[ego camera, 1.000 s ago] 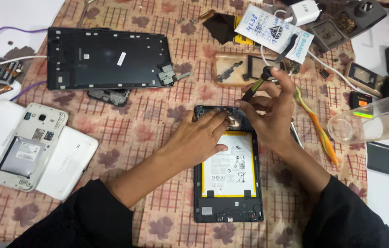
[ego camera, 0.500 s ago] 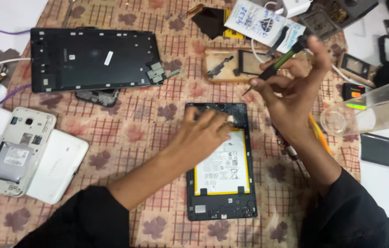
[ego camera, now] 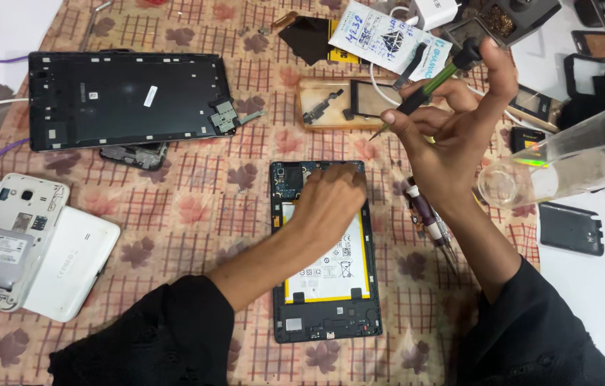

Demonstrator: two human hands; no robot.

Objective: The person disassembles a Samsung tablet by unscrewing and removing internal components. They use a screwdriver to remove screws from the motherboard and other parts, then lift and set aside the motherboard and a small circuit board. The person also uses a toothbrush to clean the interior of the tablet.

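Right hand [ego camera: 452,136] around screwdriver [ego camera: 427,89], raised

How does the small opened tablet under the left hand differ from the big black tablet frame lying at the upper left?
The small opened tablet lies upright and shows a white battery with a yellow edge; the big black tablet frame lies sideways and looks mostly bare. The left hand rests on the small one; no hand touches the big one. Both lie opened on the checked cloth.

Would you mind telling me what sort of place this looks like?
Probably a phone and tablet repair bench: an opened tablet under the left hand, a screwdriver in the right hand, and a stripped phone nearby.
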